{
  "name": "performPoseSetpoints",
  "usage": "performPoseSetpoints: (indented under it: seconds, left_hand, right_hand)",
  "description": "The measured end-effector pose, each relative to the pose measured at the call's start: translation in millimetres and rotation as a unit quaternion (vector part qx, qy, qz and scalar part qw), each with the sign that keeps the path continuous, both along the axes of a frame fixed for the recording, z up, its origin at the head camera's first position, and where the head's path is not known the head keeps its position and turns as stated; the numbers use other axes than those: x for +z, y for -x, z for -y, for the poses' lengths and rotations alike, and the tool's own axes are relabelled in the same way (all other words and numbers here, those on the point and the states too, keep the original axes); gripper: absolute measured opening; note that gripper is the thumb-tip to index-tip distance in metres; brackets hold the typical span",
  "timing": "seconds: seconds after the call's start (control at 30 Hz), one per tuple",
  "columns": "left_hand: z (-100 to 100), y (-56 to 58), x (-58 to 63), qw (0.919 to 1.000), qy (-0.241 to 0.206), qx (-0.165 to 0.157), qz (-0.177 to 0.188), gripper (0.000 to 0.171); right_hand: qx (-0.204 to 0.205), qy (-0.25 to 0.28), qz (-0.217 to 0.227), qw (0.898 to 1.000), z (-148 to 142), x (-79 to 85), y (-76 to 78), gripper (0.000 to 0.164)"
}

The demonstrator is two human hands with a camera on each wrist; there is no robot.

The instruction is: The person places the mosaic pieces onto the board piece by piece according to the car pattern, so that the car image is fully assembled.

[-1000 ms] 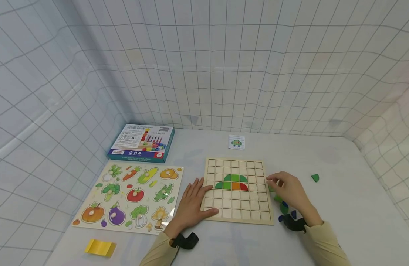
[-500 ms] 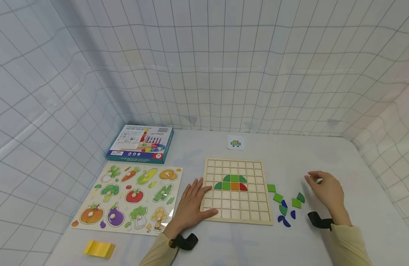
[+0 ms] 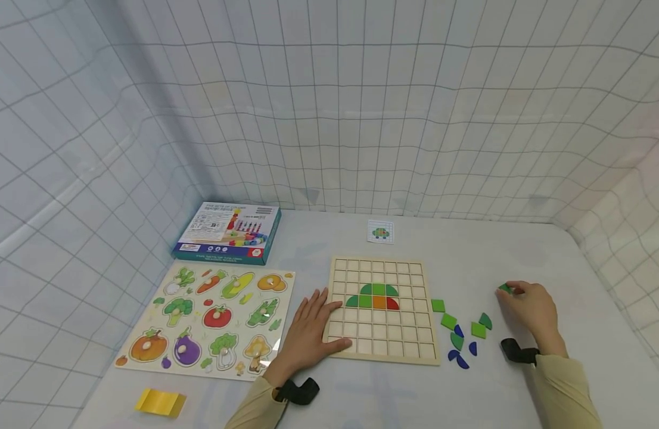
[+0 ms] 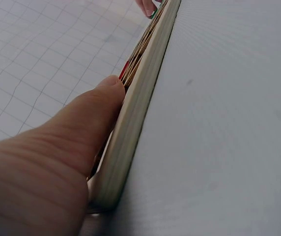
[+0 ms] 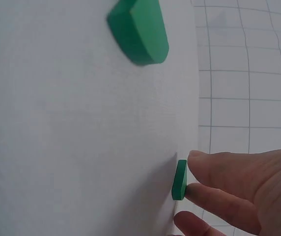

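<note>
My left hand (image 3: 306, 333) lies with spread fingers on the left edge of the wooden grid board (image 3: 356, 345). In the left wrist view its thumb (image 4: 94, 105) rests over the board's rim. Green, orange and red tiles form a dome shape in the grid, with an orange square (image 3: 379, 302) and a red quarter-circle (image 3: 392, 304) among them. Right of the board, my right hand (image 3: 533, 307) pinches a green quarter-circle tile (image 5: 179, 180) between thumb and fingertips, just at the tabletop.
Loose green squares (image 3: 478, 330), green pieces (image 3: 485, 320) and blue pieces (image 3: 462, 361) lie right of the board. A small pattern card (image 3: 381, 232) sits behind it. Leftward are a vegetable puzzle (image 3: 201, 322), a box (image 3: 227, 232) and a yellow folded piece (image 3: 160, 402).
My right hand has moved right from the board's edge to the far green quarter-circle and taken hold of it. The left hand has stayed on the board.
</note>
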State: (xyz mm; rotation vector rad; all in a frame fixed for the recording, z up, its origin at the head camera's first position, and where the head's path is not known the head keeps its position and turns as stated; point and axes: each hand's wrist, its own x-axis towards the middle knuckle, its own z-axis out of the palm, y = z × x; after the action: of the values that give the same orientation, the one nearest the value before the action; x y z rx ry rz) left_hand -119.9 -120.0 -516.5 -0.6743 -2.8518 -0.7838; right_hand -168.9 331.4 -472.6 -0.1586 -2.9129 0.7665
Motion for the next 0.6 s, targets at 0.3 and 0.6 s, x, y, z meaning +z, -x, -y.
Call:
performPoseSetpoints:
  seconds: [0.3,0.6]
  left_hand:
    - [0.3,0.3,-1.9,1.0000,0.001,0.000,-0.002,0.076]
    - [0.1,0.2,-2.8,1.0000,-0.003,0.000,-0.007,0.077]
  right_hand:
    - [-0.004,-0.001,0.007,1.000,4.3,-2.5,2.6,0.034]
    - [-0.003,0.030,0.025,0.999,7.0,-1.2,5.5,0.032]
